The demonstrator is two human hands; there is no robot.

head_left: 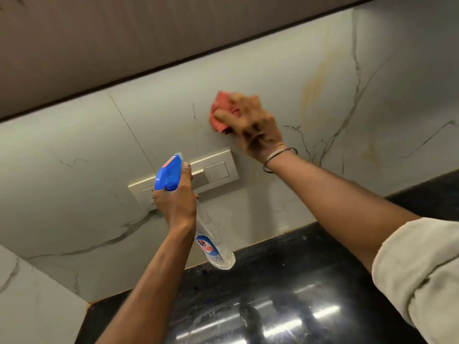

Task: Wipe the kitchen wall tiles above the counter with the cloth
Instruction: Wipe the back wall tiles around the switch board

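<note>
— Marble-look wall tiles (285,78) are running under a dark cabinet (124,40), with the black counter (285,281) shining below. How far along is the wiping, would you say?

— Partway at best, I'm guessing. Yellowish streaks (315,88) are showing on the tile toward the counter's right end, and nothing is telling me which parts are already clean.

— Where is the cloth sitting?

— The red cloth (218,110) is bunched against the tile, above the switch plate (218,170). The right hand (253,125) is pressing it flat, fingers curled around it, arm reaching up, a bangle (279,157) at the wrist.

— And the other hand?

— The left hand (175,202) is gripping a spray bottle (211,242) by the neck, fingers wrapped under the blue trigger head, nozzle pointing up at the wall, bottle hanging over the counter's back edge.
</note>
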